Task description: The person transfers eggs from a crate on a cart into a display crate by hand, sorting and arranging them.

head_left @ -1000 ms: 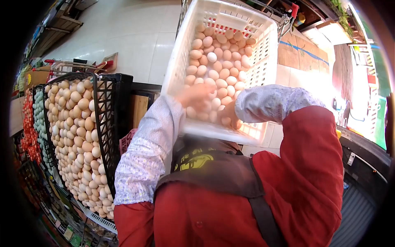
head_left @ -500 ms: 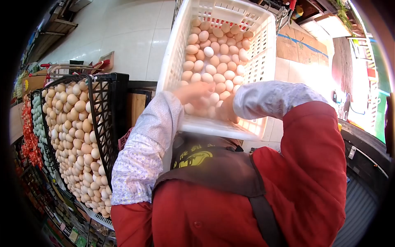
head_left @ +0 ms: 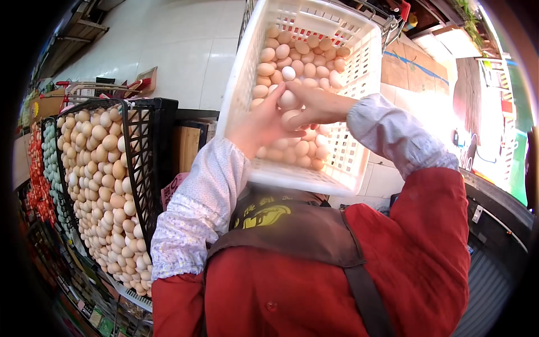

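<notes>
A white plastic crate (head_left: 238, 84) holds many light-brown eggs (head_left: 309, 70), among them one paler, whiter egg (head_left: 288, 73). Over its middle, my left hand (head_left: 263, 124) and my right hand (head_left: 321, 105) meet, cupped around a few eggs. One pale egg (head_left: 289, 100) shows between the fingertips, and a second egg (head_left: 291, 119) sits just below it, against my right thumb. My left fingers curl along the left side of these eggs, slightly blurred. Whatever else lies between the palms is hidden.
On the left stands a black mesh crate (head_left: 140, 168) piled with brown eggs. Beyond it are greenish eggs (head_left: 51, 163) and red-wrapped items (head_left: 38, 180). A shopping cart with a red handle (head_left: 101, 85) stands behind. Flattened cardboard (head_left: 415, 70) lies at right.
Both hands have moved up from the crate's near end to its middle and come together. Eggs now show between them. The near-end eggs are uncovered again.
</notes>
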### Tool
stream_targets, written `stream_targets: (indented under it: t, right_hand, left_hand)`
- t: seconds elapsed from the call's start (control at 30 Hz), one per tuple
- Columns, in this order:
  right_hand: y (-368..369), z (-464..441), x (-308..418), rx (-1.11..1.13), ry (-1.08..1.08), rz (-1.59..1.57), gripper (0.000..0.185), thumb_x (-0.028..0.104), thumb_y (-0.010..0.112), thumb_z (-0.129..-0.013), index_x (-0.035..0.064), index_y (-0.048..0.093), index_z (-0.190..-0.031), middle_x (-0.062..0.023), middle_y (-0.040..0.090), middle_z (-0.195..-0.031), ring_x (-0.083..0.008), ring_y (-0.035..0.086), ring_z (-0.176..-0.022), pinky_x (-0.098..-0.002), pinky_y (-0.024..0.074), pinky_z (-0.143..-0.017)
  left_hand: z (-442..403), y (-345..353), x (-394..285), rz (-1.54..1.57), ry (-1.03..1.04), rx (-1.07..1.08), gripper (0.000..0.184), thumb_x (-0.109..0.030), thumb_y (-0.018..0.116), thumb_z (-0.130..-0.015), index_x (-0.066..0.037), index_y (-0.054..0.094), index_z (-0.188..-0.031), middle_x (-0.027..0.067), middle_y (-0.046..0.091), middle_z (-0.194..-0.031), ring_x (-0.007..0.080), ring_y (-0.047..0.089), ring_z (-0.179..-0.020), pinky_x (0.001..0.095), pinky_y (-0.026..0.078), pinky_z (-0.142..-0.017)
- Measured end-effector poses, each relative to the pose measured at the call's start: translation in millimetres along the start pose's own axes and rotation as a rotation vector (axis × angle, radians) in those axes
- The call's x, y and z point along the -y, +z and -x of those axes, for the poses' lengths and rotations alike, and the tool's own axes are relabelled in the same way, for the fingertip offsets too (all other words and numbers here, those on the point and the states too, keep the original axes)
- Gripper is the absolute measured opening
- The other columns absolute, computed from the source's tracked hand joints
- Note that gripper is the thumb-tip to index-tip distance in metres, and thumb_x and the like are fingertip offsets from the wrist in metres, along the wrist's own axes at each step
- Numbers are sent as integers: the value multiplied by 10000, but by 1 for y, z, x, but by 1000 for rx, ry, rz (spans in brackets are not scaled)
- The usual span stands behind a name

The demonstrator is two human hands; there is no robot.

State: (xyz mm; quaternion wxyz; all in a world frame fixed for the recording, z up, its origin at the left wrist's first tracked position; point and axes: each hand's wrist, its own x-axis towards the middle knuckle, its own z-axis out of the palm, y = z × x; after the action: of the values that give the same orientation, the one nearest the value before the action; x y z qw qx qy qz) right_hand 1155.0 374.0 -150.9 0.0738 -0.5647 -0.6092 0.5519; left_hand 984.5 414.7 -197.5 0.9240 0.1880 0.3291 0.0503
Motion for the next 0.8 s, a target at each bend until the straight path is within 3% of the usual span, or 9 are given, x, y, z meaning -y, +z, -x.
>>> stream_targets:
  t: [0.1, 0.2, 0.33, 0.37, 0.4, 0.43, 0.47, 0.53, 0.8]
  right_hand:
    - [-17, 15, 21, -84, 71, -132, 586, 345, 589, -907, 73, 333, -1359, -117, 572, -1066, -135, 622, -724, -238, 515, -568]
    - [-30, 12, 6, -164, 113, -468, 483, 360, 453, -990, 95, 372, -1387, -96, 578, -1062, -103, 625, -714, -218, 514, -575]
    - [32, -9, -49, -222, -244, 784, 581, 371, 611, -856, 52, 485, -1324, -169, 518, -1264, -296, 457, -1206, -443, 339, -1026]
    - [66, -13, -106, -219, -275, 777, 640, 386, 622, -831, 85, 441, -1366, -187, 488, -1286, -352, 399, -1256, -466, 314, -1033]
    - [70, -18, -125, 16, -522, 1138, 735, 451, 654, -788, 115, 402, -1391, -216, 460, -1299, -386, 421, -1237, -479, 352, -998]
    - [87, -18, -136, 242, -240, 653, 740, 463, 657, -765, 163, 400, -1391, -251, 436, -1316, -403, 450, -1208, -492, 401, -951]
    - [89, -3, -82, 165, -435, 1007, 703, 452, 634, -762, 190, 405, -1374, -255, 500, -1242, -396, 573, -1029, -505, 489, -779]
    - [105, -9, -94, 263, -354, 904, 543, 396, 559, -816, 189, 447, -1305, -225, 601, -1020, -389, 638, -712, -485, 505, -541]
    - [121, -39, -140, 317, -164, 1039, 458, 292, 515, -907, 138, 401, -1323, -190, 601, -1027, -318, 638, -707, -428, 521, -553]
  left_hand:
    - [-1, -5, 6, 96, 33, 47, 507, -536, 432, -952, -137, 512, -1254, 53, 601, -1085, 234, 646, -957, 450, 555, -815]
    - [-1, -21, 7, 591, 9, 569, 350, -410, 529, -940, -103, 572, -1102, 102, 614, -992, 231, 624, -891, 363, 547, -761]
    - [28, -12, 4, 503, 68, 140, 337, -475, 564, -910, -148, 567, -990, 88, 607, -816, 190, 606, -680, 320, 495, -535]
    - [33, -9, 3, 413, 115, 32, 405, -539, 533, -902, -142, 568, -972, 79, 593, -748, 180, 563, -601, 319, 484, -515]
    - [53, 1, -5, 324, 163, -73, 476, -604, 503, -894, -136, 569, -954, 69, 578, -679, 171, 520, -523, 318, 474, -495]
    - [75, 7, -8, 348, 195, -80, 436, -579, 520, -899, -147, 554, -949, 57, 563, -674, 162, 531, -543, 300, 460, -475]
    - [98, 13, -13, 370, 225, -80, 397, -553, 537, -904, -158, 538, -944, 44, 547, -669, 154, 541, -564, 283, 447, -455]
    - [135, 13, -15, 313, 304, -102, 442, -552, 505, -919, -111, 532, -937, 50, 525, -667, 137, 489, -535, 271, 435, -458]
    - [278, -22, 20, 203, 541, -391, 351, -491, 525, -927, -142, 528, -966, 70, 575, -772, 155, 563, -545, 288, 457, -435]
